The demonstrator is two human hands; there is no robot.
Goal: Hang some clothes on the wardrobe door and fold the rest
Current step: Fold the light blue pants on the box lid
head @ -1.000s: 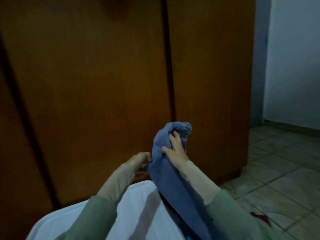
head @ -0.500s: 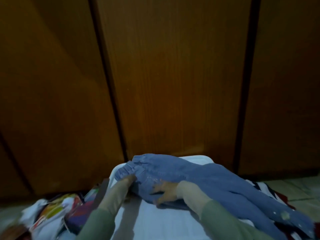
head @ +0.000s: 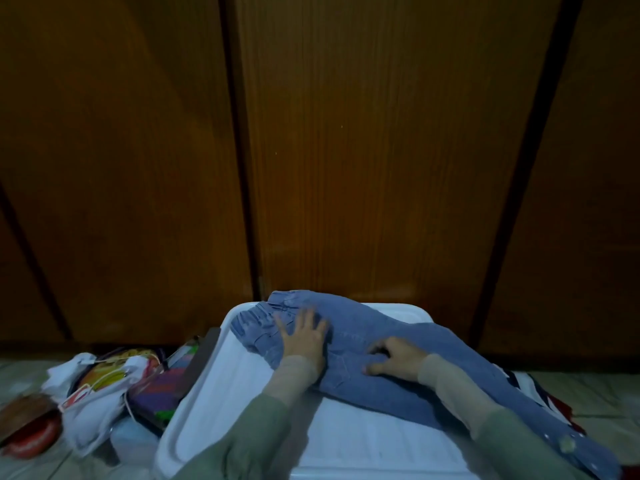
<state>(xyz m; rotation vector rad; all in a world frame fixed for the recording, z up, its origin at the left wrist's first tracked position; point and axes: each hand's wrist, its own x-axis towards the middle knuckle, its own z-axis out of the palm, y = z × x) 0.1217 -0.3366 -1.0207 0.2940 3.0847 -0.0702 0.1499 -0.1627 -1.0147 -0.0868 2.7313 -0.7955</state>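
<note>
Dim room, wardrobe doors (head: 363,150) behind white table (head: 346,441). Jeans (head: 367,337) flat on it; left hand (head: 304,336) fingers spread pressing waistband, right hand (head: 398,358) fingers curled, pinching denim. Fold step; next, legs over.

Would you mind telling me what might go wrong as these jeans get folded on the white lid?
1. The jeans overhang the white lid at the right, so the legs may drag them off.
2. The left hand only presses flat while the right hand bunches denim, so creases may get folded in.
</note>
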